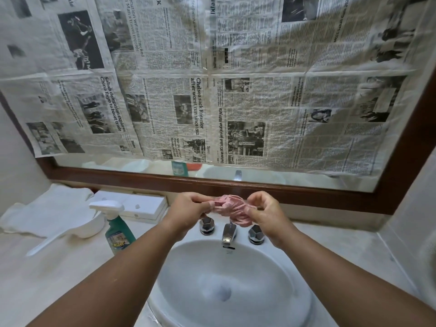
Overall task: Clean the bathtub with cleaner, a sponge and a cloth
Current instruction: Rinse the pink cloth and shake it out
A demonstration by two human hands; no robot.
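Note:
A crumpled pink cloth (232, 207) is held up above the taps of a white sink (186, 260). My left hand (188, 212) pinches its left side and my right hand (265, 214) pinches its right side, both with curled fingers. A green spray bottle of cleaner (118, 230) with a white trigger head stands on the counter to the left of the sink. No sponge and no bathtub are in view.
A chrome spout (228, 233) and two chrome tap knobs (207, 225) sit behind the basin. A white scoop (77, 228), a white towel (47, 208) and a white box (139, 205) lie at the left. Newspaper (212, 79) covers the wood-framed mirror.

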